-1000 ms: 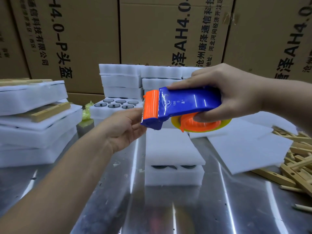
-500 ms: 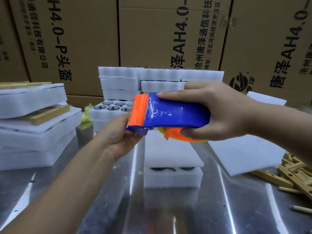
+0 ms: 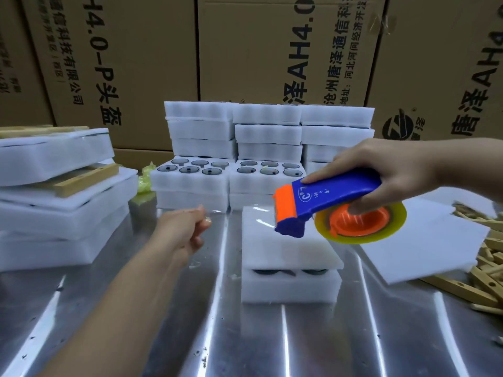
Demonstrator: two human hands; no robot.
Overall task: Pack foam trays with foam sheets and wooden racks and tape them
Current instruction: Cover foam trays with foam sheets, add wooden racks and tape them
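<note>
My right hand [image 3: 392, 172] grips a blue and orange tape dispenser [image 3: 332, 205] with a yellowish tape roll, held above a white foam tray [image 3: 288, 287] covered by a foam sheet [image 3: 288, 248] on the metal table [image 3: 245, 336]. My left hand [image 3: 185, 229] is left of the tray, its fingers pinched on the end of a clear tape strip [image 3: 239, 216] that stretches from the dispenser's orange edge. Dark round parts show in the gap under the sheet.
Stacked white foam trays [image 3: 266, 137] stand at the back, two open ones showing dark round parts. Packed trays with wooden racks [image 3: 60, 186] pile up on the left. Loose foam sheets [image 3: 424, 240] and wooden racks [image 3: 487, 265] lie on the right. Cardboard boxes [image 3: 272, 50] form the back wall.
My right hand carried the dispenser right and down over the tray. My left hand moved away to the left, drawing a strip of tape out between them.
</note>
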